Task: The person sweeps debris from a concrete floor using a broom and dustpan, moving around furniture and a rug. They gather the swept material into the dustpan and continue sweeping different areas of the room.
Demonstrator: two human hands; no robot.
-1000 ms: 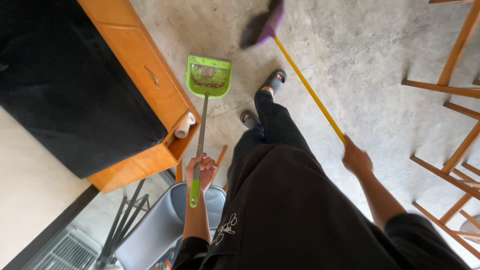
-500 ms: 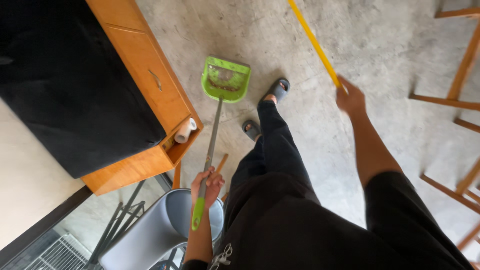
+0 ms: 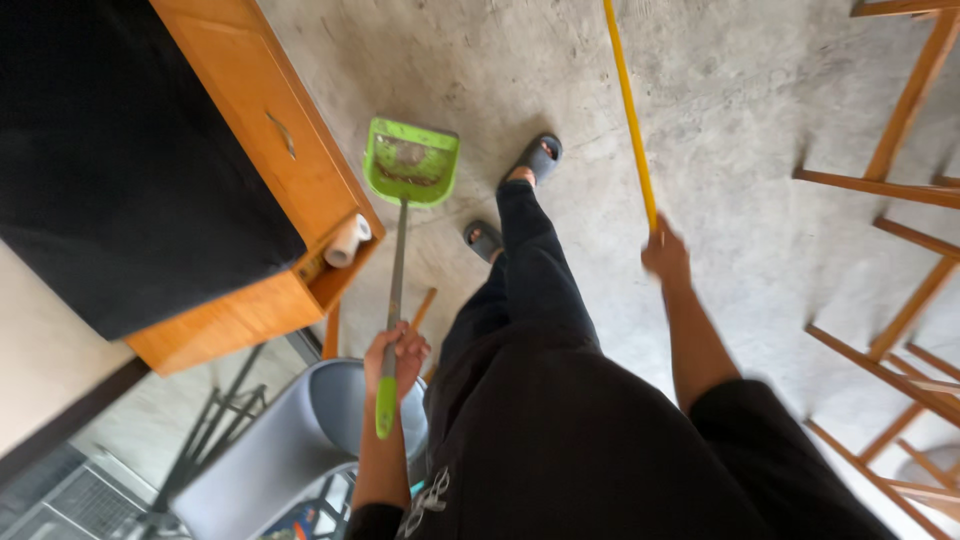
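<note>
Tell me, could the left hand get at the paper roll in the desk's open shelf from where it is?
Probably not right away: the left hand is closed around the dustpan handle. The paper roll lies uncovered at the shelf's front, nothing between.

Green dustpan (image 3: 411, 160) on a grey-and-green handle (image 3: 392, 320) — yellow broomstick (image 3: 629, 110), orange-brown cabinet (image 3: 262, 150), grey floor (image 3: 740, 120).
</note>
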